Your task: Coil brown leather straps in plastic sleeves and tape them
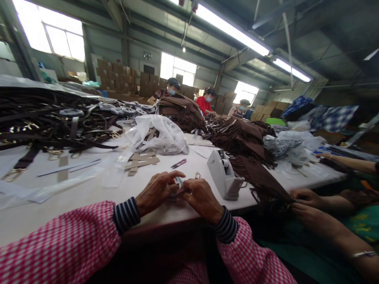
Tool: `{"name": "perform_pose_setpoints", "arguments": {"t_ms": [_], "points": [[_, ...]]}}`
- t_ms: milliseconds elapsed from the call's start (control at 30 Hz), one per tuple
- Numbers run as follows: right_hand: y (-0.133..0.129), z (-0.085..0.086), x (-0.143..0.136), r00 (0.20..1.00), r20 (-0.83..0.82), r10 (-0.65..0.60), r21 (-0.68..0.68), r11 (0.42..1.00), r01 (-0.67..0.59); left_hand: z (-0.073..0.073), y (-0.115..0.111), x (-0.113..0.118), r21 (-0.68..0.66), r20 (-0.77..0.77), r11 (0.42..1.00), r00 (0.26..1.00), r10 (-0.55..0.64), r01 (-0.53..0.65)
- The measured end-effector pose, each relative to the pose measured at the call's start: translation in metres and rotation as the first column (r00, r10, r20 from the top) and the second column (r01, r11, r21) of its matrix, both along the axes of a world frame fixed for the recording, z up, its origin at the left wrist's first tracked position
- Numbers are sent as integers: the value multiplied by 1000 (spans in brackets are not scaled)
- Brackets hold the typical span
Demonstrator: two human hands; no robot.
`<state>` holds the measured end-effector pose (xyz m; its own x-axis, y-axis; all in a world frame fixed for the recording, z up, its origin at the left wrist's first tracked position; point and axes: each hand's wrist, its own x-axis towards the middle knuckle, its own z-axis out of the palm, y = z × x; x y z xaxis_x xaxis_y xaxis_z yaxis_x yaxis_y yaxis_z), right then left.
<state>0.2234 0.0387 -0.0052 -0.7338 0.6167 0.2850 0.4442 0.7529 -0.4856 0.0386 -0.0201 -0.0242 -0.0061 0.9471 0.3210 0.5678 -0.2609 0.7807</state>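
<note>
Near the front edge of the white table point(118, 203), my left hand point(158, 190) curls round a small, shiny, clear-wrapped item point(178, 181). My right hand point(201, 197) meets it from the other side, its fingers pinched together at the same item; what exactly they grip is hidden. A small metal piece point(197, 175) shows just above my right fingers. Beyond my hands lie small pink-handled snips point(179, 163). To the right stands a white tape dispenser point(220, 173). Grey-brown cardboard strips point(142, 161) are piled behind my left hand.
Dark straps with metal clasps point(53, 118) heap up at left, beside a clear plastic bag point(166, 134). Brown material point(239, 138) is piled at right. A nearby person's hands point(308, 209) hold brown material at the right edge. More people sit across the table.
</note>
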Motion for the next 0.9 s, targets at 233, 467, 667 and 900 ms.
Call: {"name": "perform_pose_setpoints", "arguments": {"t_ms": [233, 467, 667, 900], "points": [[27, 20, -16, 992, 74, 99, -357, 932, -67, -15, 2, 13, -31, 462, 995, 881, 97, -93], [52, 15, -26, 967, 105, 232, -616, 779, -119, -23, 4, 12, -6, 445, 995, 891, 91, -99], [54, 13, -28, 965, 64, 254, -678, 721, -145, -11, -1, 6, 61, 358, 989, 928, 107, -138], [54, 12, -28, 965, -5, 260, -712, 677, -186, -2, -15, -24, 71, -350, 990, 932, -93, 125]]}}
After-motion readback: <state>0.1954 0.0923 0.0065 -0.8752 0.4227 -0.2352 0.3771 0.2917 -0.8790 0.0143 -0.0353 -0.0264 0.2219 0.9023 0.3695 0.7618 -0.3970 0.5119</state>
